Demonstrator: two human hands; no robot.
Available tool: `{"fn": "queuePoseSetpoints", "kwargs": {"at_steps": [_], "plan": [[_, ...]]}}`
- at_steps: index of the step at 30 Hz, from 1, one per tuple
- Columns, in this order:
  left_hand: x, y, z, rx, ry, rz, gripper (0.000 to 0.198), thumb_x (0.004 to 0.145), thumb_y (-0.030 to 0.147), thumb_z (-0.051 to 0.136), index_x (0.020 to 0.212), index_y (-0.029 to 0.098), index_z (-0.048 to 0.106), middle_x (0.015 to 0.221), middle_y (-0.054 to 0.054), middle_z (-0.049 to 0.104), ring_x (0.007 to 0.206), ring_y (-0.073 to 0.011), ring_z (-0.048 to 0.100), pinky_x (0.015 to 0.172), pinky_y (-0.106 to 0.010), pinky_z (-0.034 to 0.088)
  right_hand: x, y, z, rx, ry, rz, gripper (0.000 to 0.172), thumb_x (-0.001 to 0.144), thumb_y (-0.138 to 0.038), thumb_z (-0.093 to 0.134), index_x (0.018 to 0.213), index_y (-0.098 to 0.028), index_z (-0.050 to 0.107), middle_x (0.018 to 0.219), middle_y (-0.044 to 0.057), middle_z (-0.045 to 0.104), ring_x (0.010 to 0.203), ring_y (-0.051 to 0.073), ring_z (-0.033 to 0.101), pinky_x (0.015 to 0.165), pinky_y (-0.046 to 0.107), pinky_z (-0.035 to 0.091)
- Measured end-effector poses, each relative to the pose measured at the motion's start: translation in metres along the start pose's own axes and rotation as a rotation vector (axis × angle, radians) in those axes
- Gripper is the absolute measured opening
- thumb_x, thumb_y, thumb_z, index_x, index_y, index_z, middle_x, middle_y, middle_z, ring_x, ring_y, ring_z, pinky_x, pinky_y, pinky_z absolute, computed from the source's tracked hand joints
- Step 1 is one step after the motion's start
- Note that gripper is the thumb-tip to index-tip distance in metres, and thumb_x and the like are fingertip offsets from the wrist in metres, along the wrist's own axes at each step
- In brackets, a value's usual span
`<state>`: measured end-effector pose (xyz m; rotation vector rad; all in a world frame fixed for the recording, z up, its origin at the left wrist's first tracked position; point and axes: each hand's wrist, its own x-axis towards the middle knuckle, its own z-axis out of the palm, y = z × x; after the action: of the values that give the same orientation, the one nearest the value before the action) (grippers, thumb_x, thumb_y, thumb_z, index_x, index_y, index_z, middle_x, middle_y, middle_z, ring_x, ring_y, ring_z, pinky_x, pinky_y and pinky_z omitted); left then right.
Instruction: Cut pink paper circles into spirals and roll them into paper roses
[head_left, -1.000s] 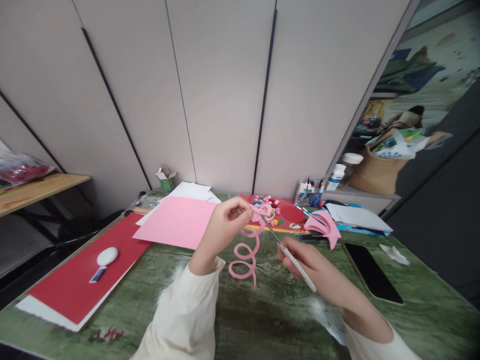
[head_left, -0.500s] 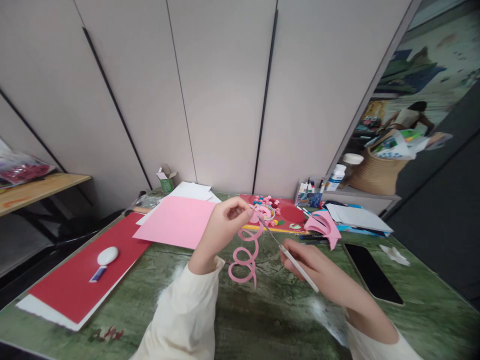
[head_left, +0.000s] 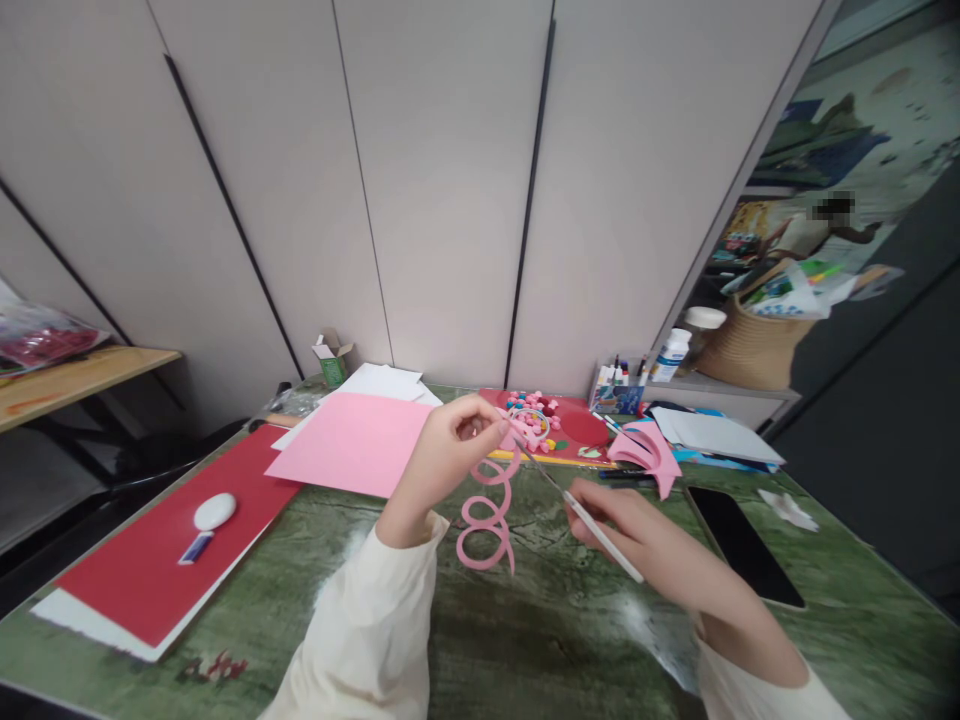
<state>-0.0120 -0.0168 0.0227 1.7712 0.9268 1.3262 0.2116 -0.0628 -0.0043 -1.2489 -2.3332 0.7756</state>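
One pink spiral [head_left: 486, 527], below left fingers [head_left: 492, 434]

You face tall pale-grey panels [head_left: 442, 180] with dark grooves [head_left: 531, 200] beyond your green tabletop [head_left: 525, 640], which shows pale glare; a wooden table [head_left: 97, 375] stands to your left.

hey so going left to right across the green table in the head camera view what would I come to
White oval object → pink sheet → dangling pink paper spiral → right hand holding scissors → phone.
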Motion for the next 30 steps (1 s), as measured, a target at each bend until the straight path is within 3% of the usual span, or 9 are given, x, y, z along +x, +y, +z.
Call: {"fn": "queuePoseSetpoints", "kwargs": {"at_steps": [7,12,17,20,23,30], "plan": [[0.001,-0.002,-0.001,0.076,-0.021,0.016,0.013,0.076,0.024,0.056,0.066,0.016,0.056,0.065,0.0,0.054,0.063,-0.0112,0.048,0.059,-0.024,0.037,0.0,0.0,-0.003,-0.009,-0.009,0.019,0.027,0.09,-0.037,0.042,0.069,-0.019,0.041,0.061,-0.004,0.041,0.055,0.011,0.036,0.052,0.022,0.027],[0.004,-0.005,-0.001,0.179,0.003,0.075,0.014,0.077,0.023,0.055,0.065,0.016,0.058,0.065,0.0,0.053,0.063,-0.0114,0.046,0.059,-0.025,0.035,-0.003,0.002,-0.007,-0.036,-0.083,0.044,0.022,0.089,-0.037,0.043,0.077,-0.02,0.045,0.069,-0.002,0.05,0.061,0.012,0.043,0.056,0.023,0.031],[0.007,-0.006,-0.002,0.187,0.093,0.123,0.013,0.076,0.025,0.058,0.065,0.018,0.061,0.093,-0.006,0.061,0.094,-0.0174,0.054,0.085,-0.032,0.039,-0.008,0.012,-0.009,-0.082,-0.198,0.039,0.012,0.083,-0.032,0.052,0.084,-0.02,0.048,0.075,-0.002,0.053,0.063,0.012,0.045,0.058,0.023,0.034],[0.007,-0.008,0.0,0.105,0.074,0.105,0.012,0.076,0.025,0.058,0.068,0.018,0.062,0.102,-0.007,0.063,0.102,-0.0192,0.055,0.092,-0.036,0.037,-0.003,0.031,-0.009,-0.125,-0.177,0.064,0.019,0.085,-0.038,0.047,0.085,-0.019,0.049,0.075,-0.001,0.056,0.063,0.012,0.047,0.059,0.023,0.035],[0.008,-0.013,0.004,-0.011,0.084,0.07,0.012,0.076,0.026,0.058,0.071,0.017,0.062,0.092,-0.007,0.067,0.095,-0.0192,0.059,0.087,-0.035,0.042,0.006,0.062,-0.008,-0.215,-0.159,0.134,0.028,0.087,-0.041,0.043,0.078,-0.017,0.053,0.069,0.0,0.058,0.061,0.013,0.05,0.058,0.024,0.035],[0.006,-0.038,0.022,-0.04,0.186,-0.005,0.019,0.077,0.033,0.057,0.074,0.015,0.062,0.079,-0.005,0.066,0.08,-0.0167,0.06,0.077,-0.03,0.045,0.006,0.134,0.018,-0.419,0.066,0.548,0.026,0.085,-0.031,0.046,0.084,-0.008,0.057,0.08,0.016,0.064,0.074,0.024,0.061,0.064,0.03,0.038]]}}
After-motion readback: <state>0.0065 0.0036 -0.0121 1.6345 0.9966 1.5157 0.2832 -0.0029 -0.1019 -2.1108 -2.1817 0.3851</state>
